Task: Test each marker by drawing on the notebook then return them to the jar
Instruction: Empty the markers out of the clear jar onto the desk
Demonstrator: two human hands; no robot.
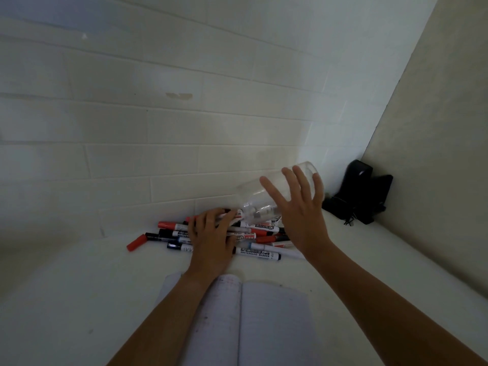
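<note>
Clear jar, tipped mouth-down, gripped by right hand; markers lie crosswise under left hand's flat fingers.

1. One view only: the head camera, worn by the person, looks forward and down over the open notebook.
2. The notebook sits close, at the bottom edge; the markers lie just beyond it.
3. Beyond the notebook, the tiled wall fills the upper frame.
4. Wide-angle lens bends the wall's lines.
</note>
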